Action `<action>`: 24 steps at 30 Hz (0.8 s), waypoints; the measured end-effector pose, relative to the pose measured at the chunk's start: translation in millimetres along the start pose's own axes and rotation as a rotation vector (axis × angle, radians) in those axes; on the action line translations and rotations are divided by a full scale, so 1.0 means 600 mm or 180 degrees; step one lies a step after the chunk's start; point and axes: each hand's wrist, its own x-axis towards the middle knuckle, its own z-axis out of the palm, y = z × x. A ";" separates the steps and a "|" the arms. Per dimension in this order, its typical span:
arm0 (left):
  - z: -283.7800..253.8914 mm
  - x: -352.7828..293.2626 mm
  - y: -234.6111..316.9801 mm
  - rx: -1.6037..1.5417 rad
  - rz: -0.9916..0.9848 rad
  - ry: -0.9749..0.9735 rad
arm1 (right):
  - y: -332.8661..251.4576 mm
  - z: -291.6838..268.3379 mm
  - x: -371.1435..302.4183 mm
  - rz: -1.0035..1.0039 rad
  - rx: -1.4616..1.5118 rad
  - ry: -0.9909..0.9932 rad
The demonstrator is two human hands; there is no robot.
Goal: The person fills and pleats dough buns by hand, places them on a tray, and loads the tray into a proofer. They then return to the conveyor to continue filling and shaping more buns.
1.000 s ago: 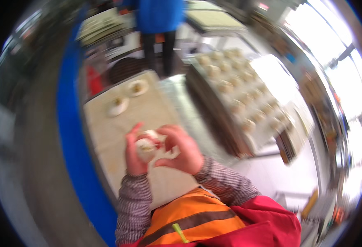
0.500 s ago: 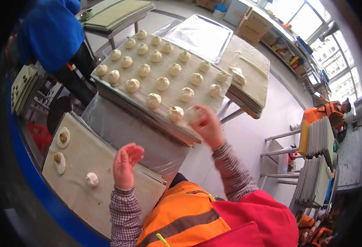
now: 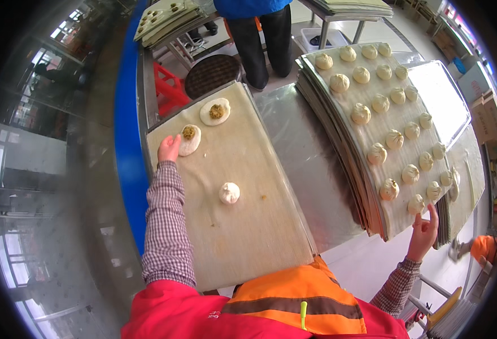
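Observation:
My left hand (image 3: pixel 169 149) is at the edge of a flat oval dough wrapper (image 3: pixel 190 148) with a mound of brown-green filling on it. Its fingers are closed on the near-left rim of the dough, which lies on the cloth-covered board (image 3: pixel 243 237). Just beyond it lies a second filled wrapper (image 3: pixel 208 117). One closed white bun (image 3: pixel 229 193) sits alone nearer to me on the same board. To the right, my right hand (image 3: pixel 423 233) is open, fingers apart, beside the nearest pleated bun (image 3: pixel 416 204) at the corner of the bun tray (image 3: pixel 353 133).
Rows of pleated buns cover the tray, which tops a tall stack of boards. A metal table (image 3: pixel 310 164) lies between the two boards. Beyond stand a round stool (image 3: pixel 213 76), a red plastic stool (image 3: pixel 169 87) and a person in dark trousers (image 3: pixel 260 48).
The bun in my right hand is now set down at the tray's near corner, and that hand has let go. My left hand has reached to a filled wrapper. The view has swung left.

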 end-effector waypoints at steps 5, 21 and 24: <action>0.060 0.080 0.040 0.0865 0.0908 -0.0266 | -0.073 0.026 -0.038 -0.0392 -0.0016 0.0103; 0.191 0.129 0.153 0.2174 0.1942 -0.0892 | -0.122 0.051 -0.059 -0.0402 0.0228 -0.0600; 0.192 0.084 0.159 0.1735 0.2194 -0.0632 | -0.122 0.060 -0.061 -0.0506 0.0318 -0.0583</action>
